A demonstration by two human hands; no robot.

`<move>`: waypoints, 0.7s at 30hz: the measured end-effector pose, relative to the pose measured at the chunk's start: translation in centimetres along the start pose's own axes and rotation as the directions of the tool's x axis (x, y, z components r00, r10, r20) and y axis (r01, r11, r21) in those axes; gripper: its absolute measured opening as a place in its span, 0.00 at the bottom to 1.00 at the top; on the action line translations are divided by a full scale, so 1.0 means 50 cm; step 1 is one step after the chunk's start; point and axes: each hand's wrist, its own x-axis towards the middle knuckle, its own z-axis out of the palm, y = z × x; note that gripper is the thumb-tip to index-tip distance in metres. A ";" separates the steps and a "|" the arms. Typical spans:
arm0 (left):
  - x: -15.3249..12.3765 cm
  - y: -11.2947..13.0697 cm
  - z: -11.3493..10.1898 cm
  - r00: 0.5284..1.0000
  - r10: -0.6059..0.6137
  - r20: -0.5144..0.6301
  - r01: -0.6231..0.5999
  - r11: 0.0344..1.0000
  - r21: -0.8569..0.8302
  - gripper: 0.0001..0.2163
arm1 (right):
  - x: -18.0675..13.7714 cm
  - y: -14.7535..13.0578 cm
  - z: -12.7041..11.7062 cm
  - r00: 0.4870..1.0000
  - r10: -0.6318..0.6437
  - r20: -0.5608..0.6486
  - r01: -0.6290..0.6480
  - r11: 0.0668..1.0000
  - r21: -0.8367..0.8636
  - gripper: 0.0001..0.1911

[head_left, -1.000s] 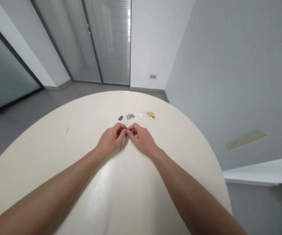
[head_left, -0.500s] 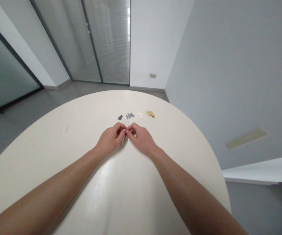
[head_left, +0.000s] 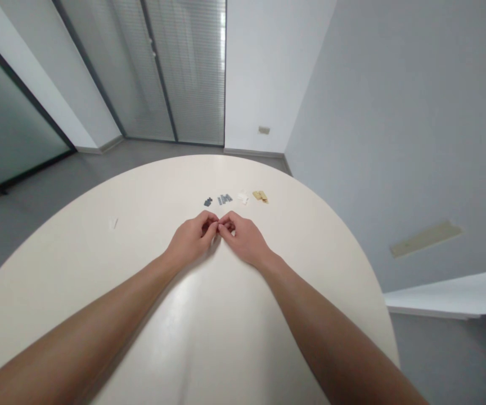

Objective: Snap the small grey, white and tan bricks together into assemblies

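Note:
My left hand [head_left: 193, 236] and my right hand [head_left: 243, 237] meet fingertip to fingertip above the table. Both are closed in a pinch, thumbs against forefingers. Whatever they hold between them is too small or too hidden to name. Just beyond the fingers lie small flat pieces in groups: black pieces [head_left: 208, 201], grey pieces [head_left: 225, 199], white pieces [head_left: 243, 197] and tan pieces [head_left: 260, 196]. Off to the left, a small white piece [head_left: 113, 223] rests by itself.
The round cream table [head_left: 209, 337] fills the lower view, its curved edge running round the far side. Behind it stand a glass partition with blinds [head_left: 192, 73] and a pale wall with an outlet [head_left: 264, 130]. A grey wall [head_left: 395, 124] rises at the right.

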 end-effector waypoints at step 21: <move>0.000 0.000 -0.001 1.000 0.005 0.001 -0.005 1.000 0.013 0.10 | 0.000 -0.002 -0.001 1.000 -0.008 0.000 0.008 1.000 -0.016 0.05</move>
